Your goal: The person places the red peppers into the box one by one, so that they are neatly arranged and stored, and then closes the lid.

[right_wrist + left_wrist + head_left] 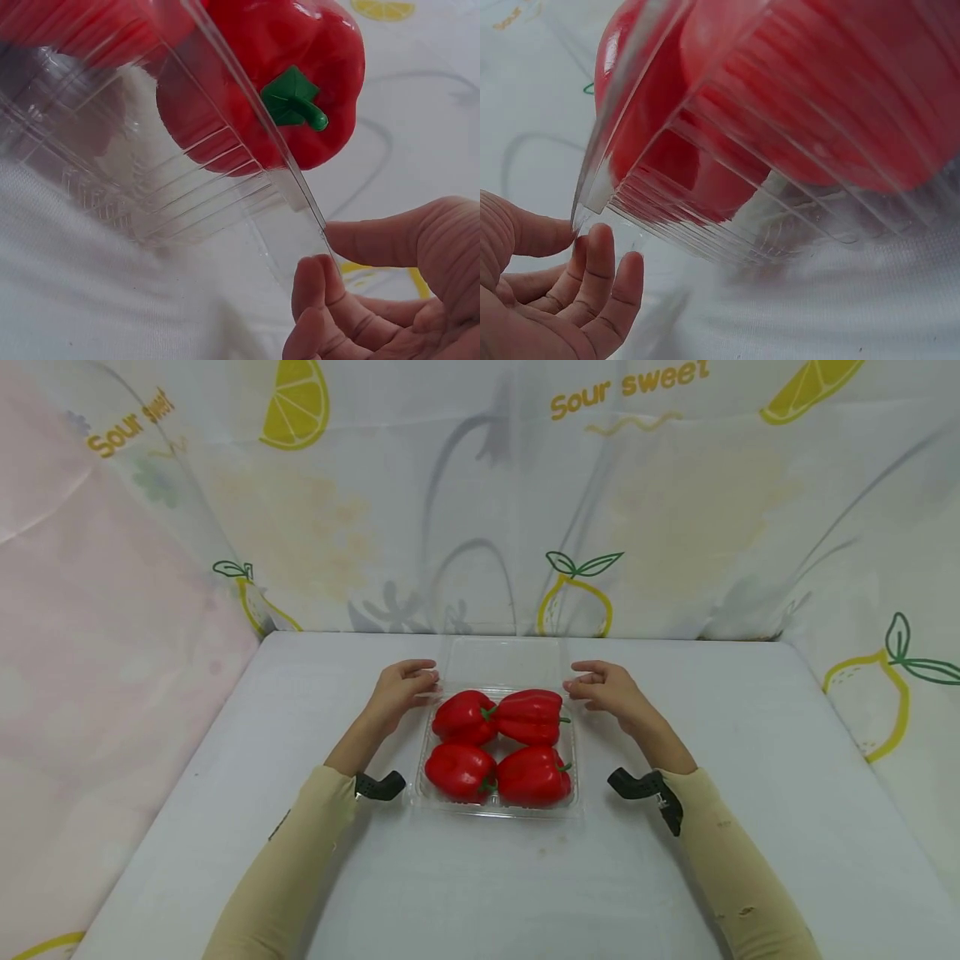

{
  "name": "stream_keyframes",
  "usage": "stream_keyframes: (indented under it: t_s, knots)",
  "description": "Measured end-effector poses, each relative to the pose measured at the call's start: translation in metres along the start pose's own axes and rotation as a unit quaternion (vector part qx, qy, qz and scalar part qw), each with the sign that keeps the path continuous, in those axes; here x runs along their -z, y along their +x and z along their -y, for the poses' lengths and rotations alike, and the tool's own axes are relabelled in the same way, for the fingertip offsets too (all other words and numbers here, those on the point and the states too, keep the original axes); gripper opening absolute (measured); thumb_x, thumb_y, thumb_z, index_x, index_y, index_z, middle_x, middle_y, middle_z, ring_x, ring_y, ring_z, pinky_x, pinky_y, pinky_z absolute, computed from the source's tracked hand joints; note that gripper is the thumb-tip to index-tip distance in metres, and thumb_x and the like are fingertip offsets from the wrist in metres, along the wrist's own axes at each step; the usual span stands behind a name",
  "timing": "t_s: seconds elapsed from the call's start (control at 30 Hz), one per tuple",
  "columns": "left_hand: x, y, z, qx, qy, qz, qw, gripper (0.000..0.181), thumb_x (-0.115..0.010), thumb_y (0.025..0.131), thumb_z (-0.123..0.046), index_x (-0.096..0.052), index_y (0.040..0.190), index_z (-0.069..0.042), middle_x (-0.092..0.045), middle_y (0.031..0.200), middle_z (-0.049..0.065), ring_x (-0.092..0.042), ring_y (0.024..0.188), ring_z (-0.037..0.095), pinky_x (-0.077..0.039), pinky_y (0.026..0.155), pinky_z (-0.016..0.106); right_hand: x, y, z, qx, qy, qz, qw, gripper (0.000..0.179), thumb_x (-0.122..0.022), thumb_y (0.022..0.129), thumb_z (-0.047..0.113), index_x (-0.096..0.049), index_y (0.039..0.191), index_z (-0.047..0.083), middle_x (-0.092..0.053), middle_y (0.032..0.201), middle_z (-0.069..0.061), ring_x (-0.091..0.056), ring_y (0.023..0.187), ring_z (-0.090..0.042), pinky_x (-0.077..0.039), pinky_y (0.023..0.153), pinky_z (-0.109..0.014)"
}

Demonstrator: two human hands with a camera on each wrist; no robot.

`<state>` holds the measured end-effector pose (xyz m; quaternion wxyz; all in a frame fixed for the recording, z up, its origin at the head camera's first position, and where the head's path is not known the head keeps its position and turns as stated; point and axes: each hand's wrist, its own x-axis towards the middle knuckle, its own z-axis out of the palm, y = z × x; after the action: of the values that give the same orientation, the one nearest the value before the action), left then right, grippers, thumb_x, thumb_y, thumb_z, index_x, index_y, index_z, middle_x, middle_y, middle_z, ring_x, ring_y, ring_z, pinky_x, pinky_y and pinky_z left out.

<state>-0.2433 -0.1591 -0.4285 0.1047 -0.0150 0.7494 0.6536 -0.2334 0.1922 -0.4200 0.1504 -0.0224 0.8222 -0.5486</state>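
Observation:
A clear plastic clamshell container (497, 811) rests on the white table with its lid (506, 660) folded open toward the back. Inside are several red bell peppers (529, 775) with green stems, set in two rows. At the container's back left corner, near the hinge, my left hand (405, 687) pinches the clear edge between thumb and fingers. On the opposite side my right hand (606, 692) pinches the back right edge in the same way. The right wrist view shows a bell pepper (300, 82) rising above the rim close to the right thumb.
The white tabletop (712, 710) reaches back to a fabric backdrop (420, 510) printed with lemons and words. A pinkish cloth (112, 677) hangs along the left side. Black bands (380, 786) sit on both wrists, beside the container.

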Motion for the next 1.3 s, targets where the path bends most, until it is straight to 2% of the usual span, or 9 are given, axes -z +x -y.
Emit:
stream_keyframes:
  t_s: [0.27,0.43,0.53,0.67,0.77,0.87,1.03,1.17,1.3]
  knots:
    - [0.002,-0.002,0.0,-0.029,-0.012,0.001,0.9995,0.043,-0.057,0.099,-0.009,-0.047,0.138,0.005,-0.058,0.122,0.03,-0.064,0.09,0.017,-0.057,0.082,0.033,0.001,-0.002,0.001,0.019,0.016,-0.022,0.9994,0.055,-0.064,0.096,0.019,-0.045,0.143,0.0,-0.066,0.117,-0.022,-0.065,0.106,-0.034,-0.055,0.084,-0.035]
    - [0.003,-0.002,-0.001,-0.049,-0.016,-0.007,0.9986,0.042,-0.059,0.097,-0.008,-0.049,0.137,0.001,-0.059,0.113,0.022,-0.065,0.09,0.017,-0.056,0.085,0.038,0.003,-0.004,0.003,0.043,0.011,-0.036,0.9984,0.049,-0.067,0.093,0.015,-0.049,0.137,0.001,-0.067,0.113,-0.022,-0.064,0.102,-0.033,-0.056,0.08,-0.035]
    - [0.005,-0.003,0.001,-0.068,-0.023,-0.01,0.9974,0.041,-0.062,0.096,-0.007,-0.051,0.135,-0.002,-0.06,0.109,0.017,-0.065,0.095,0.026,-0.057,0.084,0.04,0.004,-0.004,0.002,0.06,0.004,-0.04,0.9974,0.046,-0.068,0.093,0.015,-0.05,0.133,0.0,-0.068,0.11,-0.02,-0.062,0.099,-0.032,-0.055,0.08,-0.035]
    - [0.009,-0.005,0.001,-0.099,-0.027,-0.005,0.9947,0.04,-0.063,0.095,-0.005,-0.051,0.133,-0.004,-0.059,0.113,0.019,-0.061,0.104,0.039,-0.057,0.083,0.038,0.004,-0.005,0.0,0.096,0.001,-0.047,0.9943,0.042,-0.068,0.093,0.013,-0.051,0.128,-0.002,-0.068,0.106,-0.02,-0.063,0.092,-0.026,-0.055,0.078,-0.031]
    - [0.011,-0.007,0.001,-0.118,-0.022,-0.002,0.9927,0.04,-0.064,0.094,-0.005,-0.051,0.132,-0.002,-0.058,0.117,0.021,-0.062,0.104,0.037,-0.057,0.082,0.036,0.004,-0.006,-0.001,0.132,0.002,-0.056,0.9897,0.037,-0.068,0.092,0.009,-0.053,0.123,-0.005,-0.068,0.104,-0.021,-0.065,0.09,-0.022,-0.055,0.078,-0.025]
    - [0.012,-0.01,0.0,-0.131,-0.022,-0.004,0.9912,0.038,-0.065,0.093,-0.003,-0.051,0.128,-0.001,-0.058,0.116,0.022,-0.065,0.099,0.026,-0.057,0.081,0.033,0.005,-0.008,-0.001,0.169,-0.001,-0.063,0.9837,0.032,-0.069,0.092,0.007,-0.056,0.119,-0.005,-0.069,0.104,-0.021,-0.065,0.091,-0.021,-0.054,0.079,-0.02]
    - [0.013,-0.014,0.001,-0.158,-0.007,-0.009,0.9874,0.034,-0.067,0.092,-0.001,-0.052,0.123,0.002,-0.059,0.113,0.02,-0.064,0.096,0.018,-0.057,0.08,0.029,0.007,-0.012,-0.002,0.214,-0.024,-0.075,0.9736,0.022,-0.071,0.091,0.007,-0.061,0.109,-0.001,-0.07,0.1,-0.016,-0.066,0.094,-0.024,-0.053,0.078,-0.021]
    - [0.014,-0.02,0.002,-0.199,0.031,-0.012,0.9794,0.031,-0.068,0.091,0.001,-0.055,0.119,0.005,-0.061,0.111,0.022,-0.062,0.099,0.018,-0.056,0.08,0.025,0.007,-0.018,-0.003,0.237,-0.074,-0.09,0.9646,0.017,-0.072,0.091,0.01,-0.064,0.105,0.005,-0.071,0.098,-0.009,-0.066,0.094,-0.022,-0.054,0.073,-0.023]
    - [0.014,-0.03,-0.001,-0.244,0.073,-0.015,0.9669,0.026,-0.066,0.09,0.005,-0.057,0.115,0.008,-0.062,0.108,0.024,-0.062,0.099,0.02,-0.054,0.083,0.022,0.007,-0.025,-0.005,0.262,-0.114,-0.1,0.953,0.013,-0.072,0.091,0.01,-0.067,0.103,0.008,-0.071,0.098,-0.003,-0.065,0.092,-0.017,-0.052,0.071,-0.024]
